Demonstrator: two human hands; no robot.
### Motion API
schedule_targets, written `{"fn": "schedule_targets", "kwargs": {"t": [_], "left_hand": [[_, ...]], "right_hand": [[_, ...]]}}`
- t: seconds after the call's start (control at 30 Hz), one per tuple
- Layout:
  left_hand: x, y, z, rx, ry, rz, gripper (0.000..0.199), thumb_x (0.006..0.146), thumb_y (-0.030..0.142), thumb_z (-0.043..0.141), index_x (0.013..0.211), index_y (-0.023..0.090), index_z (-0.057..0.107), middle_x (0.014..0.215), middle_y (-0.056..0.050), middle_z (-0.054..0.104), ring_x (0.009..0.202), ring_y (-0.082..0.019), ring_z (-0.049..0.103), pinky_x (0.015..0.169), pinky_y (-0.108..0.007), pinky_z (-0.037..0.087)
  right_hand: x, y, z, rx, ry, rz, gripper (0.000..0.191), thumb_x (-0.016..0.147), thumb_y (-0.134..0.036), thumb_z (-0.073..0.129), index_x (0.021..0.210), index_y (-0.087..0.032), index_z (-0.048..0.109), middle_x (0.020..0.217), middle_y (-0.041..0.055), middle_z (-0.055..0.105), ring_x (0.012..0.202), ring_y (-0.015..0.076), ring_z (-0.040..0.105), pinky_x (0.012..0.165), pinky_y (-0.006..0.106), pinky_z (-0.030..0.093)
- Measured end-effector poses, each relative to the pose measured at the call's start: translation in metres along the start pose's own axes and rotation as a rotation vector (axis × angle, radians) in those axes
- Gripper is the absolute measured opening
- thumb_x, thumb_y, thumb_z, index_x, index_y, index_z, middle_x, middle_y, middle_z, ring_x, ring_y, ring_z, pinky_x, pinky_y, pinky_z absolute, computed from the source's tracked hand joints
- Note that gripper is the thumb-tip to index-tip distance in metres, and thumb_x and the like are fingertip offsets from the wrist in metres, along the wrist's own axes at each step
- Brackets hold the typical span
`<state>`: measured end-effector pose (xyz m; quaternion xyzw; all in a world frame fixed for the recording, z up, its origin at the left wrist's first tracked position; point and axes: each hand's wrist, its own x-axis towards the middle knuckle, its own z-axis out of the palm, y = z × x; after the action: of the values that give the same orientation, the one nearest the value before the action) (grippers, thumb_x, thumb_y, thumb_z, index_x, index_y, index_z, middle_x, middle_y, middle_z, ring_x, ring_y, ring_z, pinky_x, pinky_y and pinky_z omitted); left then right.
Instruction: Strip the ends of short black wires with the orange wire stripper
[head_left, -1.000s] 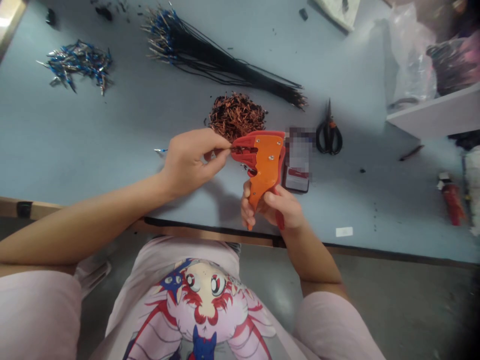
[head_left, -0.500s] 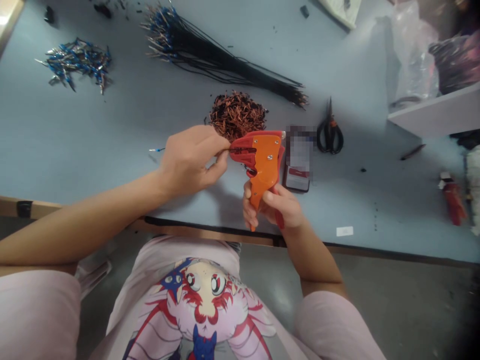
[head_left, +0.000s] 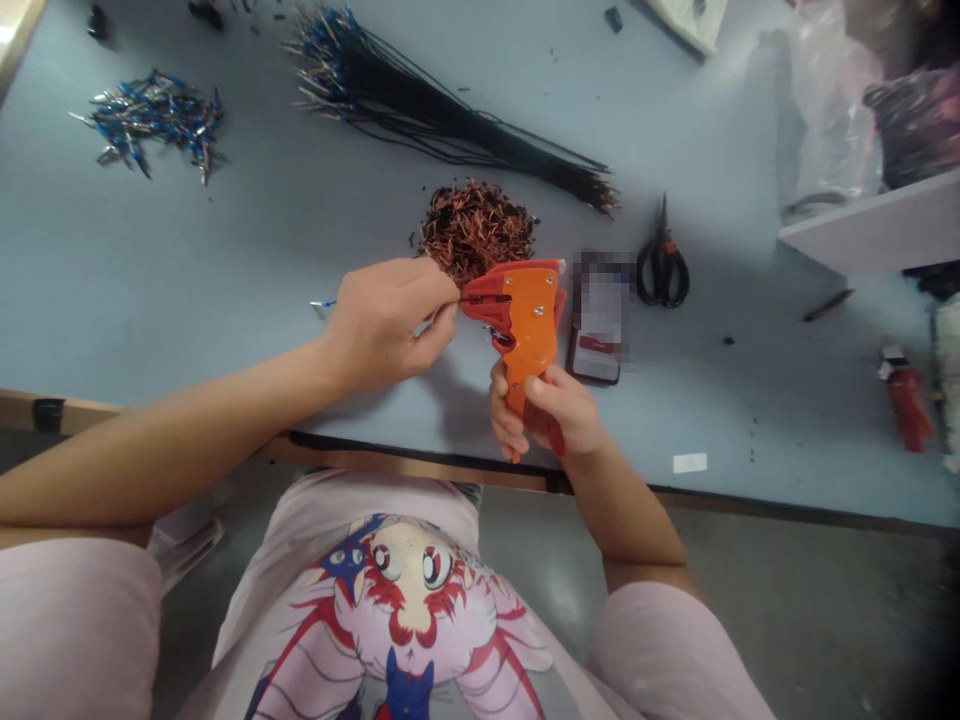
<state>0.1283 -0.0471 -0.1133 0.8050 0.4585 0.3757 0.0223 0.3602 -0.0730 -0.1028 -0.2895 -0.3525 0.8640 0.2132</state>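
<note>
The left hand [head_left: 382,325] hides most of the thin wire [head_left: 322,303] it pinches, and the right hand [head_left: 547,415] covers the grip of the orange wire stripper [head_left: 529,320]. A pixelated blur masks the flat box [head_left: 598,320] beside it, and the dark specks [head_left: 727,340] on the desk [head_left: 750,260] are too small to tell.

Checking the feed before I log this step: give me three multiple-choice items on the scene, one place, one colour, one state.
1. Where do the black-handled scissors lie?
A. On the white shelf
B. On the floor
C. On the table, right of the wire stripper

2. What colour is the stripper's body?
A. Green
B. Orange
C. White

3. What is the left hand doing?
A. Pinching a wire at the stripper's jaws
B. Lying open
C. Holding the scissors

1 C: they lie on the tabletop.
2 B: its side plate shows orange.
3 A: the hand closes on the wire there.
</note>
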Motion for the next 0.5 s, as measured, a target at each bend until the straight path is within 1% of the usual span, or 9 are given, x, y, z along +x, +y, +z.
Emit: {"fn": "schedule_targets", "kwargs": {"t": [0.27,0.3,0.37,0.43,0.5], "left_hand": [[-0.001,0.003,0.000,0.029,-0.033,0.005,0.026,0.091,0.022,0.044,0.072,0.018,0.061,0.059,0.000,0.055,0.055,-0.013,0.051,0.056,-0.028,0.035],[-0.001,0.003,-0.001,0.024,-0.031,0.005,0.026,0.091,0.022,0.044,0.072,0.018,0.061,0.059,0.000,0.055,0.056,-0.013,0.051,0.056,-0.028,0.036],[0.000,0.002,-0.001,0.013,-0.028,-0.001,0.025,0.091,0.022,0.044,0.074,0.019,0.062,0.061,-0.001,0.057,0.057,-0.013,0.052,0.057,-0.028,0.037],[0.001,-0.001,-0.001,0.011,-0.024,-0.016,0.023,0.090,0.023,0.046,0.077,0.019,0.064,0.062,-0.001,0.059,0.058,-0.014,0.054,0.059,-0.028,0.039],[0.002,-0.005,-0.002,0.018,-0.004,-0.035,0.020,0.089,0.023,0.048,0.077,0.020,0.064,0.063,-0.001,0.060,0.059,-0.014,0.055,0.059,-0.028,0.040]], "right_hand": [[-0.001,-0.002,0.002,-0.030,-0.003,-0.041,0.033,0.093,-0.043,0.063,0.078,-0.019,0.048,0.053,-0.0082,0.044,0.036,0.0046,0.034,0.034,0.018,0.040],[-0.002,-0.002,0.001,-0.035,-0.002,-0.041,0.031,0.094,-0.043,0.062,0.079,-0.018,0.049,0.054,-0.0079,0.044,0.036,0.0050,0.036,0.035,0.019,0.040],[-0.002,-0.001,-0.003,-0.058,-0.012,-0.041,0.030,0.091,-0.045,0.065,0.089,-0.017,0.054,0.061,-0.0044,0.052,0.043,0.0086,0.048,0.042,0.023,0.047],[-0.003,-0.001,-0.006,-0.101,-0.028,-0.058,0.040,0.085,-0.049,0.071,0.103,-0.016,0.058,0.077,0.0022,0.060,0.061,0.0156,0.063,0.057,0.032,0.055],[-0.003,-0.003,-0.009,-0.133,-0.029,-0.104,0.053,0.080,-0.052,0.073,0.115,-0.016,0.058,0.093,0.0073,0.062,0.076,0.0209,0.067,0.067,0.038,0.057]]}}
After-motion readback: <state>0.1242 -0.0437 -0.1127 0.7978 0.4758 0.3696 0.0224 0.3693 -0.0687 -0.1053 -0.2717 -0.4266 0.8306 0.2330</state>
